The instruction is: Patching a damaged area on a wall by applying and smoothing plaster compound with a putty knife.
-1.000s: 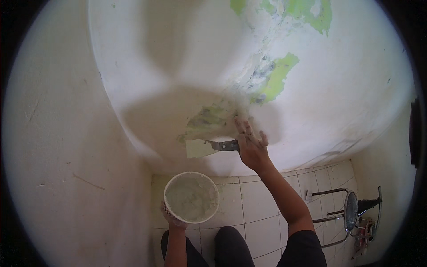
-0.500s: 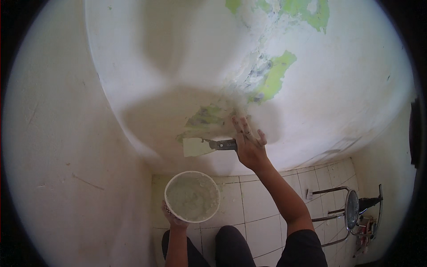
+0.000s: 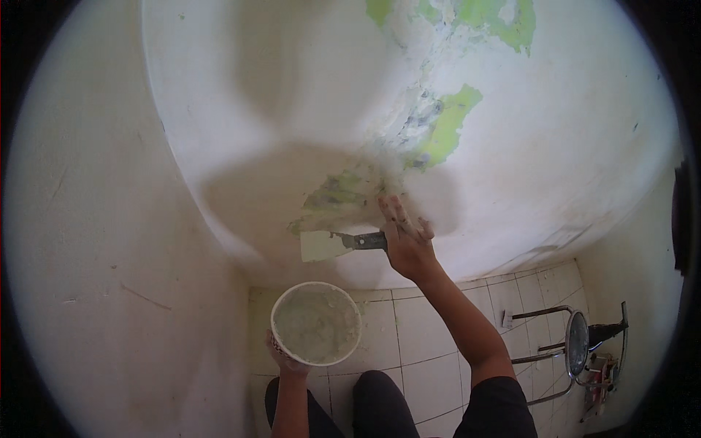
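A putty knife [image 3: 328, 244] with a dark handle lies sideways in my right hand [image 3: 409, 244], its broad pale blade pointing left. Two or three fingers of that hand reach up along the wall [image 3: 241, 168], while the handle's end is hidden in the palm. Just above the blade is a bare green patch [image 3: 336, 191] where the paint has come off. My left hand [image 3: 283, 354] grips a round white tub [image 3: 315, 286] from its left and underside. Greyish-white paste [image 3: 314, 325] covers the inside of the tub.
More green patches [image 3: 456, 120] and rough white filler run up the wall. On the right, a metal-framed chair or stool [image 3: 577, 343] lies or stands on the white tiled floor [image 3: 431, 336], with small items beside it. Another wall [image 3: 87, 241] rises close on the left.
The putty knife and my right hand have shifted very slightly down and left. My left hand and the tub stay nearly in place.
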Demonstrator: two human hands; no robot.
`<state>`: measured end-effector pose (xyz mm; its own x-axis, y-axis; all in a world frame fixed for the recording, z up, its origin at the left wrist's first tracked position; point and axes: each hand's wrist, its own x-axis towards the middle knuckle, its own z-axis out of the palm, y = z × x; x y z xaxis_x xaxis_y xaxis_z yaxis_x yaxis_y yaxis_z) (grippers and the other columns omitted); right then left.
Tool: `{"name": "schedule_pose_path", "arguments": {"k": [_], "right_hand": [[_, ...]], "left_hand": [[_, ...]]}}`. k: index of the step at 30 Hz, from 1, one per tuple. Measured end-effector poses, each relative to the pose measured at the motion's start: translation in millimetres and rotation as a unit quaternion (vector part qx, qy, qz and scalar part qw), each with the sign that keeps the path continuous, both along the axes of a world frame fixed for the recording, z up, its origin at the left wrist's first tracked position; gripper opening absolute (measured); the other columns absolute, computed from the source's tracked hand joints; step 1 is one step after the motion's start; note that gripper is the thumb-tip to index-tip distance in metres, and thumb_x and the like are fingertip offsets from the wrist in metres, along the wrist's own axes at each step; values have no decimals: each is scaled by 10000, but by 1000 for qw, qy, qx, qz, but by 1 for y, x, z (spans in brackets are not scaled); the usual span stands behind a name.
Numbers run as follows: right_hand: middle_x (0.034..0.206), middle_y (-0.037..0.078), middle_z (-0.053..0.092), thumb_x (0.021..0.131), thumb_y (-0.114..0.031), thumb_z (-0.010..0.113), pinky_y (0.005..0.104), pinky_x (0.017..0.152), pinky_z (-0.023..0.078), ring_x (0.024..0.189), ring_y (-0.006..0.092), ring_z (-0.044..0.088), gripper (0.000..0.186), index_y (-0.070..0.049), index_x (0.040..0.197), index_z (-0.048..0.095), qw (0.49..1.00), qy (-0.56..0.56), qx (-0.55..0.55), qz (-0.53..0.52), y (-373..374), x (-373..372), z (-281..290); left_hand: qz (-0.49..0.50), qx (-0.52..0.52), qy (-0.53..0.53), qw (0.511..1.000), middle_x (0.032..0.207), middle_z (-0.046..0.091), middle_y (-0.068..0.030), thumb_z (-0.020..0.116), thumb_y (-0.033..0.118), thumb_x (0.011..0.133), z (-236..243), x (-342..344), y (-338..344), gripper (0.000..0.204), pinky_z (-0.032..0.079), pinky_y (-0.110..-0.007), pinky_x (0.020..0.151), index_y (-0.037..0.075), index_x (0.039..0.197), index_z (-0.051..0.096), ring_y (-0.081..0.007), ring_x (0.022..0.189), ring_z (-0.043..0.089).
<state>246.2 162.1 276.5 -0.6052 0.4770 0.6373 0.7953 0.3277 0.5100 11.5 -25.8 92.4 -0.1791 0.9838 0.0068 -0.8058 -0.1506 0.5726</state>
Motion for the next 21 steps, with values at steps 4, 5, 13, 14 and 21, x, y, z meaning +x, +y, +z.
{"name": "schedule_pose_path", "arguments": {"k": [4, 5, 13, 14, 21], "right_hand": [[1584, -1, 453, 957, -158, 550, 448, 1097, 121, 1497, 133, 345, 449, -92, 1401, 535, 996, 11, -85, -18, -14, 3, -10], [1529, 21, 510, 937, -134, 574, 461, 1089, 136, 1504, 144, 335, 524, -80, 1450, 487, 986, 66, -150, -6, -21, 4, -10], [1072, 193, 663, 846, -101, 698, 467, 887, 392, 1149, 325, 593, 420, -11, 1231, 557, 900, 241, -357, 64, -88, 31, -7], [918, 160, 678, 833, -110, 723, 443, 792, 438, 962, 365, 650, 332, -37, 1127, 587, 884, 271, -374, 66, -99, 40, -17], [658, 128, 541, 892, -188, 713, 373, 561, 413, 577, 278, 518, 250, -18, 947, 538, 715, 502, -488, 2, -179, 53, -15]], "left_hand": [[-40, -113, -190, 974, 1480, 491, -106, 239, 645, 974, -10, -3, 5, 750, 475, -541, 1036, 138, 1478, 465, -338, 1311, 515], [-40, -111, -188, 975, 1480, 491, -106, 239, 645, 974, -12, -3, 3, 750, 475, -541, 1036, 138, 1478, 465, -338, 1311, 515], [-12, 117, 60, 991, 1523, 460, -111, 314, 681, 938, 10, 2, -2, 775, 438, -565, 1076, 163, 1496, 455, -357, 1339, 491], [-14, 121, 61, 991, 1523, 460, -111, 314, 681, 938, 5, 2, -2, 775, 438, -565, 1076, 163, 1496, 455, -357, 1339, 491], [-85, -81, -194, 974, 1531, 457, -101, 370, 664, 931, 1, -1, -13, 753, 433, -578, 1071, 170, 1493, 463, -364, 1346, 484]]}}
